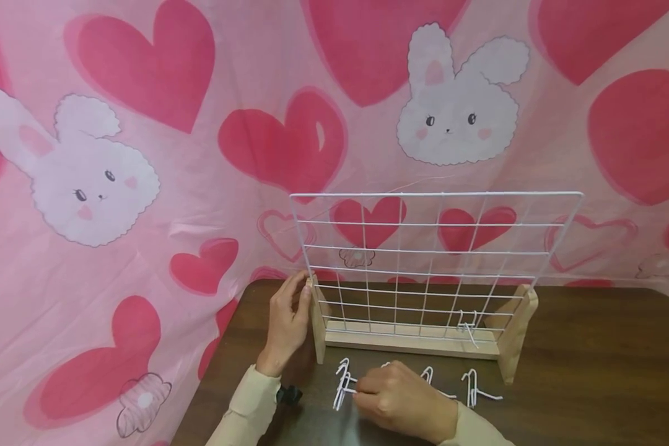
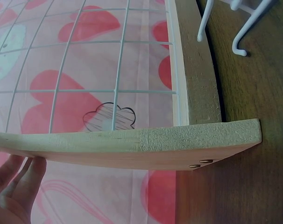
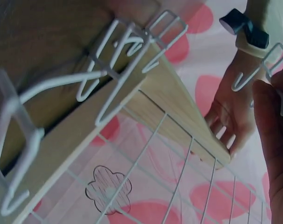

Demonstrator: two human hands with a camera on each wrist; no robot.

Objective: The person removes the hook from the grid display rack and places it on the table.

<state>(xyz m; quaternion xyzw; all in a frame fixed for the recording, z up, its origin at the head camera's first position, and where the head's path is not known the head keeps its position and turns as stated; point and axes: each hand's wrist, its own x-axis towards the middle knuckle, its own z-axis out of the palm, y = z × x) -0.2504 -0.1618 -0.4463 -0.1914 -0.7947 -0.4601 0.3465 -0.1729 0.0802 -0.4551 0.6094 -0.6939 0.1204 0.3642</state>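
A white wire grid rack [image 1: 379,251] stands on the table between wooden side panels. My left hand [image 1: 290,322] rests against the left wooden panel [image 2: 132,140], with its fingertips at the panel's outer edge near the top. In front of the rack, my right hand [image 1: 404,399] pinches a small white wire hook [image 3: 248,77] between thumb and finger. Other white wire hooks, such as the one at the right [image 1: 471,389], stand in a row before the rack, partly covered by my right hand. One more hook [image 1: 468,327] hangs low on the grid's right side.
A wooden crossbar [image 1: 412,342] joins the two panels at the bottom. The right panel [image 1: 517,334] stands near the hooks. Behind the dark wooden table [image 1: 591,359] hangs a pink cloth [image 1: 201,204] with hearts and rabbits. A dark band [image 3: 253,32] is on my left wrist.
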